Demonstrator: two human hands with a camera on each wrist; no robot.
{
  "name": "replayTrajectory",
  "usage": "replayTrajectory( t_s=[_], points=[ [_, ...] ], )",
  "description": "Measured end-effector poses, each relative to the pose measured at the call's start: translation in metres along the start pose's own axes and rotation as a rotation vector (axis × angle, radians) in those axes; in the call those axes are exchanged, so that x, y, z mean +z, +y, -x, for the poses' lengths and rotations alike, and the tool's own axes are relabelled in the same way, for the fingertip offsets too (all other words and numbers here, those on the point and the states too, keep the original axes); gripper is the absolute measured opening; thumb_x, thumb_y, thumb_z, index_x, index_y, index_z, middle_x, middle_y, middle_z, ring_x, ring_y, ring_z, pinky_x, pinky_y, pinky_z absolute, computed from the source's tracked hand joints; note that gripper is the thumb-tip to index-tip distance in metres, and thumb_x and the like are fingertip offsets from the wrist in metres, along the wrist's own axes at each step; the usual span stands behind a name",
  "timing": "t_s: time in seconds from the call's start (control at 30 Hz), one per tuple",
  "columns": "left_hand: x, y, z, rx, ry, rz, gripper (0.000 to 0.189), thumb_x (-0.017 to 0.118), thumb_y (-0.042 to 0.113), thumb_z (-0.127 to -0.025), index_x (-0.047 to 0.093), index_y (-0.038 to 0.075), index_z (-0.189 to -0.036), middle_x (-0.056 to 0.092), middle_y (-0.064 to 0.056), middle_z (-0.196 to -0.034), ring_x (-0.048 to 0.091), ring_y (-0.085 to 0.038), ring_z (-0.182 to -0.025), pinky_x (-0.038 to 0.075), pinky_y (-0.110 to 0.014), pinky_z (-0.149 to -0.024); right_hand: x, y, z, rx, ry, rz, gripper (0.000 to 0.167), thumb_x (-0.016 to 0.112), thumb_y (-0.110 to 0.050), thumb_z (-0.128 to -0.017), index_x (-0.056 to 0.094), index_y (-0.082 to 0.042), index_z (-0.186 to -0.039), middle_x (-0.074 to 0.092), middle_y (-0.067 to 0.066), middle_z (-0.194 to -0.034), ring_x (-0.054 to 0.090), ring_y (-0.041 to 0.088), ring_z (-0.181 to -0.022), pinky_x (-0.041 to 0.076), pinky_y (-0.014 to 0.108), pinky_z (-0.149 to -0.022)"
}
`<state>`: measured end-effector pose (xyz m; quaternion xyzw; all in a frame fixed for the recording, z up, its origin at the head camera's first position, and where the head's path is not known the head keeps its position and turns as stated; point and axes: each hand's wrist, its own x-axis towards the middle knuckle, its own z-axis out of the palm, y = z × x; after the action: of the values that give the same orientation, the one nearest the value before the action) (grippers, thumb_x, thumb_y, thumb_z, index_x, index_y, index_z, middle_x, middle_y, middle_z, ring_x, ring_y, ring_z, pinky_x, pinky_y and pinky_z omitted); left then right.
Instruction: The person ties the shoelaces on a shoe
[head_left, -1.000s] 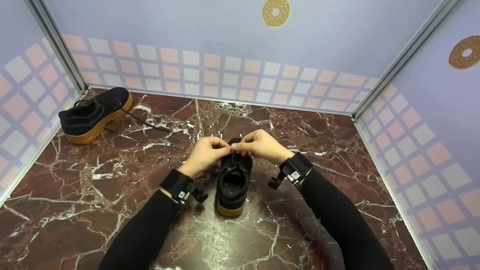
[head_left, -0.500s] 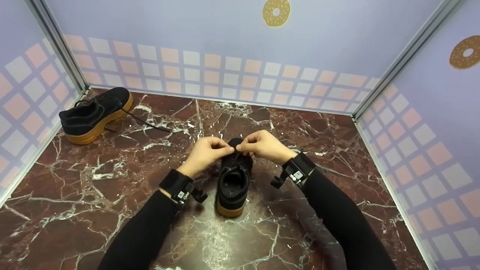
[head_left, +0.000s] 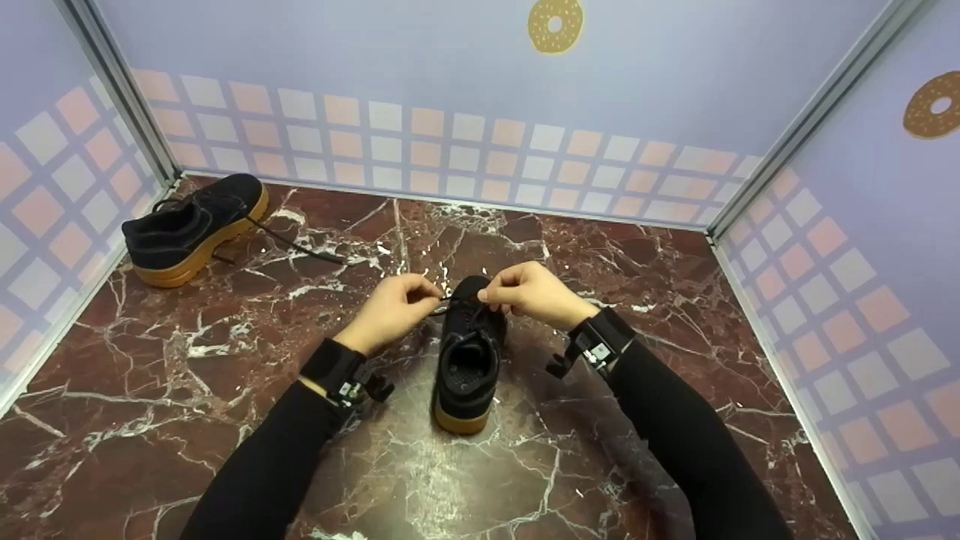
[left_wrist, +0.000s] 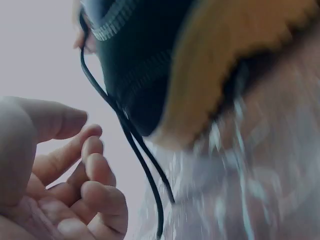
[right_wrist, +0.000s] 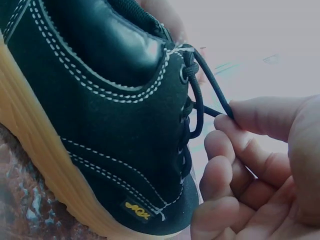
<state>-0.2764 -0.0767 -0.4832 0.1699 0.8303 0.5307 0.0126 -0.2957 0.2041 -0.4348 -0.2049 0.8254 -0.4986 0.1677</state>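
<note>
A black shoe (head_left: 463,401) with a tan sole stands heel toward me in the head view. My right hand (head_left: 534,298) is over its toe end, thumb and index finger pinching the black shoelace (right_wrist: 212,82), which bends in a loop out of the top eyelets in the right wrist view. My left hand (head_left: 390,311) is just left of the toe. Thumb and index fingertips come close together with a small gap in the left wrist view, and nothing shows between them. Two lace strands (left_wrist: 136,145) hang down beside the shoe's toe, past those fingertips.
A second black shoe (head_left: 195,225) with a tan sole lies at the back left near the corner, one lace trailing right over the brown marbled surface (head_left: 225,390). Purple panels (head_left: 420,67) with a checkered band enclose the back and sides.
My left hand has moved left, away from the right hand, and lace strands now show between them. The right hand has shifted slightly right, still pinching lace. Both shoes stay put.
</note>
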Motion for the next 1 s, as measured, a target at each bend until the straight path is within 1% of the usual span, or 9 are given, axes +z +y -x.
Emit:
replayTrajectory(
  t_s=[0.13,0.23,0.33,0.43,0.5,0.63,0.8,0.87,1.0],
  points=[
    [-0.008,-0.005,0.004,-0.014,-0.013,-0.16,0.027,0.067,0.004,-0.099,0.078,0.003,-0.123,0.073,-0.013,-0.12,0.067,-0.03,-0.106,0.056,-0.049,-0.1,-0.001,0.002,0.0,-0.006,0.004,-0.008,0.022,0.083,-0.024,-0.102,0.082,-0.008,-0.087,0.074,0.004,-0.078,0.058,0.016,-0.065,0.046,0.021,-0.056],
    [-0.01,-0.009,0.004,-0.008,-0.005,-0.32,0.038,0.065,0.003,-0.095,0.078,0.006,-0.131,0.069,-0.012,-0.119,0.066,-0.03,-0.106,0.057,-0.05,-0.096,0.0,0.003,-0.001,-0.009,0.006,-0.008,0.022,0.083,-0.024,-0.102,0.081,-0.008,-0.087,0.074,0.003,-0.079,0.059,0.017,-0.066,0.047,0.022,-0.056],
    [-0.009,-0.013,0.003,0.005,-0.028,-0.455,0.048,0.066,0.002,-0.093,0.075,0.007,-0.14,0.066,-0.012,-0.12,0.064,-0.031,-0.109,0.057,-0.051,-0.093,0.001,0.003,-0.001,-0.009,0.01,0.0,0.023,0.083,-0.025,-0.101,0.081,-0.008,-0.087,0.073,0.003,-0.078,0.059,0.017,-0.066,0.047,0.023,-0.057],
    [-0.007,-0.017,0.001,0.012,-0.044,-0.555,0.05,0.067,0.003,-0.095,0.073,0.007,-0.144,0.065,-0.014,-0.121,0.062,-0.034,-0.113,0.056,-0.052,-0.095,0.001,0.003,-0.001,-0.007,0.01,0.001,0.023,0.083,-0.026,-0.101,0.081,-0.008,-0.086,0.073,0.002,-0.077,0.059,0.02,-0.067,0.047,0.023,-0.057],
    [-0.007,-0.021,0.0,-0.004,-0.049,-0.593,0.046,0.068,0.007,-0.099,0.073,0.007,-0.144,0.064,-0.016,-0.12,0.061,-0.036,-0.114,0.056,-0.053,-0.096,0.001,0.003,0.0,-0.01,0.009,0.0,0.023,0.083,-0.025,-0.101,0.081,-0.009,-0.086,0.072,0.003,-0.077,0.058,0.024,-0.068,0.047,0.023,-0.057],
    [-0.01,-0.025,0.0,-0.047,-0.043,-0.607,0.033,0.075,0.016,-0.103,0.078,0.008,-0.135,0.065,-0.015,-0.117,0.064,-0.037,-0.112,0.057,-0.056,-0.094,0.001,0.002,0.0,-0.019,0.003,0.002,0.023,0.082,-0.025,-0.102,0.08,-0.009,-0.085,0.071,0.003,-0.076,0.057,0.023,-0.066,0.047,0.026,-0.058],
    [-0.013,-0.026,0.001,-0.061,-0.004,-0.557,0.015,0.08,0.021,-0.101,0.081,0.01,-0.111,0.064,-0.011,-0.105,0.065,-0.034,-0.1,0.057,-0.054,-0.084,0.001,0.003,-0.001,-0.019,0.004,0.0,0.024,0.083,-0.024,-0.101,0.079,-0.008,-0.084,0.071,0.004,-0.075,0.056,0.015,-0.063,0.047,0.025,-0.057],
    [-0.017,-0.023,0.002,-0.066,0.014,-0.509,0.013,0.079,0.022,-0.1,0.081,0.01,-0.106,0.063,-0.01,-0.103,0.064,-0.033,-0.095,0.056,-0.052,-0.081,0.001,0.003,-0.001,-0.015,0.006,-0.005,0.024,0.083,-0.024,-0.101,0.079,-0.007,-0.084,0.07,0.004,-0.075,0.056,0.015,-0.064,0.047,0.024,-0.057],
    [-0.026,-0.008,0.009,-0.075,0.015,-0.381,0.015,0.078,0.023,-0.101,0.08,0.009,-0.106,0.069,-0.01,-0.107,0.065,-0.029,-0.095,0.056,-0.05,-0.087,0.001,0.002,-0.001,-0.01,0.008,-0.019,0.023,0.083,-0.022,-0.101,0.079,-0.006,-0.084,0.071,0.004,-0.077,0.058,0.016,-0.066,0.047,0.023,-0.057]
  ],
)
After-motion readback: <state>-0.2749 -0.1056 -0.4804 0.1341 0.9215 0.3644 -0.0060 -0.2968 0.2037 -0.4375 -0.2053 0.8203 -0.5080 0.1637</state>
